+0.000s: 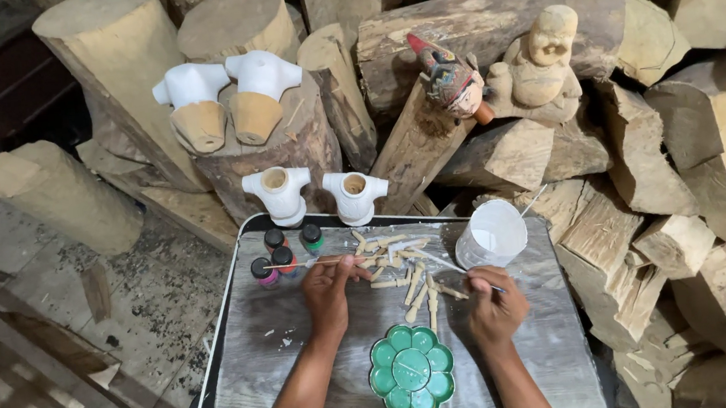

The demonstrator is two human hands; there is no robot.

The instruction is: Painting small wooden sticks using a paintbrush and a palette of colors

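My left hand pinches a thin wooden stick that points left over the small paint bottles. My right hand holds a thin paintbrush whose tip reaches toward the left hand's piece. Between the hands lies a pile of small pale wooden limb pieces on a grey wooden tabletop. A green flower-shaped paint palette sits near me, between my forearms. A white plastic cup stands just beyond my right hand.
Two white-painted wooden torsos stand at the table's far edge. Two more torsos rest on a log stump behind. A painted puppet head and an unpainted carved figure lie among stacked logs. Floor with wood scraps lies left.
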